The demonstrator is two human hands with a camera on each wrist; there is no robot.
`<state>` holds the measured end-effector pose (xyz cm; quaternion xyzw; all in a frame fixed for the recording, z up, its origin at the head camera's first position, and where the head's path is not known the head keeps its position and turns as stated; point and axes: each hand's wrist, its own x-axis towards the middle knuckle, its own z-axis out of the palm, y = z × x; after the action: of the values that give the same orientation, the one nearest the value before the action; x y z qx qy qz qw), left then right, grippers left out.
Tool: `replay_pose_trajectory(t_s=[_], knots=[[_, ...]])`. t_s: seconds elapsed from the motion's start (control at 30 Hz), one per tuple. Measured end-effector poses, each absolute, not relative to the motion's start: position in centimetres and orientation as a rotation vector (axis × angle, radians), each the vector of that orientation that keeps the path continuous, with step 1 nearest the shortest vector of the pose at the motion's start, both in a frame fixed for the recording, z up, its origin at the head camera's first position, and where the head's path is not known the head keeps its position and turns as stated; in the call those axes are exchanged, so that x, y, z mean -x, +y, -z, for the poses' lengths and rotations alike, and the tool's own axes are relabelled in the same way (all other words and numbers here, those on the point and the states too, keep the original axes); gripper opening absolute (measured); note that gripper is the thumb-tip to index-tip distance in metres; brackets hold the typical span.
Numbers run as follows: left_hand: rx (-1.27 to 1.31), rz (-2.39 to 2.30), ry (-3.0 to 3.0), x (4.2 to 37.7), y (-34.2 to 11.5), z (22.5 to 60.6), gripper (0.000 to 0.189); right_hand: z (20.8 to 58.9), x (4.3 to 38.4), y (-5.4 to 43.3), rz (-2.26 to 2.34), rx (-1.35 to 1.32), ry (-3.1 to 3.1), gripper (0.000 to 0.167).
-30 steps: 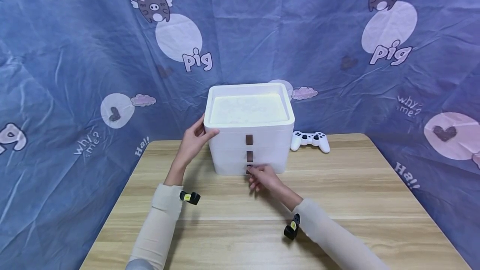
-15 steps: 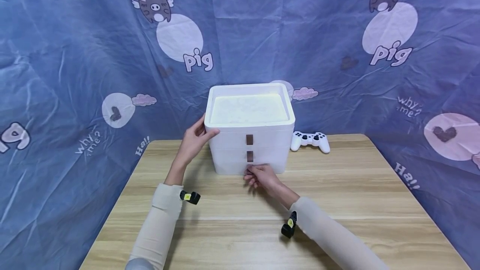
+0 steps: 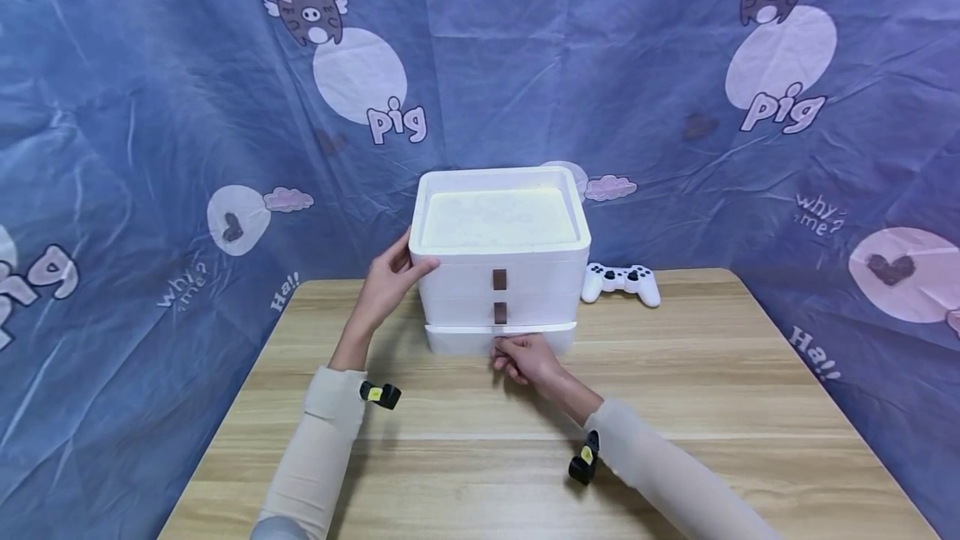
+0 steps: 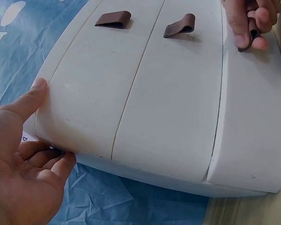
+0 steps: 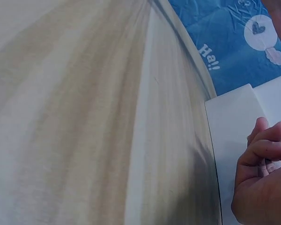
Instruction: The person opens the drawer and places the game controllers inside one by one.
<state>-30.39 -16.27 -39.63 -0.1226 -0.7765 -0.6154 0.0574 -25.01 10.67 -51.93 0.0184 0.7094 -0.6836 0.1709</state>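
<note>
A white box of three stacked drawers (image 3: 461,286) stands at the back of the table, with a shallow rimmed tray top. My left hand (image 3: 382,286) grips its left front corner, thumb (image 4: 35,96) on the front face and fingers bent against the side. My right hand (image 3: 531,358) pinches the brown pull tab (image 4: 254,29) of the bottom drawer (image 3: 459,342) between thumb and fingers. That drawer sticks out slightly in front of the two above, whose brown tabs (image 3: 500,312) hang free. In the right wrist view the curled right fingers (image 5: 262,150) hide the tab.
A white game controller (image 3: 620,282) lies on the wooden table (image 3: 690,390) just right of the box. Blue printed cloth (image 3: 487,65) hangs behind and at both sides. Each sleeve cuff carries a small black camera (image 3: 381,395).
The bottom drawer, flush with the others before, has come slightly forward with my right hand pinching its tab. My left hand stays on the box's corner.
</note>
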Motion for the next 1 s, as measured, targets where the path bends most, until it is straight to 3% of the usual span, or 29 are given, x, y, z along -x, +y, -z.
replay_pose_trajectory(t_s=[1.0], knots=[[0.375,1.848,-2.351,30.2,-16.3,40.0,0.093,51.5,17.0,11.3,1.807,0.037,2.091,0.037]])
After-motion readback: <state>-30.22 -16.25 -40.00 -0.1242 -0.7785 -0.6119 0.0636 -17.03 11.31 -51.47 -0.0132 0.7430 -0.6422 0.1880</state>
